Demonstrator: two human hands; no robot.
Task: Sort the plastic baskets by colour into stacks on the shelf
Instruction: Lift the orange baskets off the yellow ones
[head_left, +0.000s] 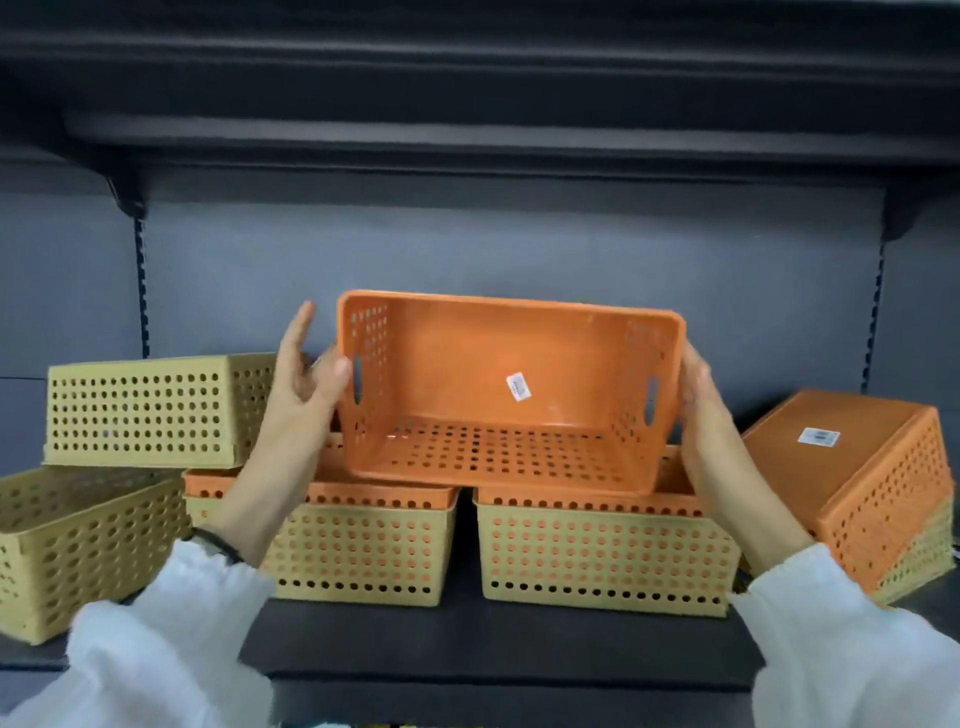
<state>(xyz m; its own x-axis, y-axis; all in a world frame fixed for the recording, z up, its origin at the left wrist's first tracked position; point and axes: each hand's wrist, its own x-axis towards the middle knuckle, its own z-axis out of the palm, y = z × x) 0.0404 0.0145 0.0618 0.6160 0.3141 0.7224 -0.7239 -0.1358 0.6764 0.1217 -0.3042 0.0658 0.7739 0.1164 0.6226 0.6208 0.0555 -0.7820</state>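
Note:
An orange perforated basket (506, 392) is tipped on its side with its opening facing me, resting above two stacks. My left hand (306, 379) holds its left end, thumb on the rim by the handle slot. My right hand (701, 410) presses flat against its right end. Below it stand two yellow baskets, the left yellow basket (358, 551) and the right yellow basket (602, 556), each with an orange basket nested inside. At the far left an upside-down yellow basket (150, 410) lies on an upright yellow basket (78, 545). On the right leans an overturned orange basket (852, 478) on a yellow one.
The dark shelf board (493, 649) carries all the baskets, with its front edge near me. A grey back panel (493, 249) rises behind. An upper shelf (467, 135) overhangs the space. White sleeves cover both forearms.

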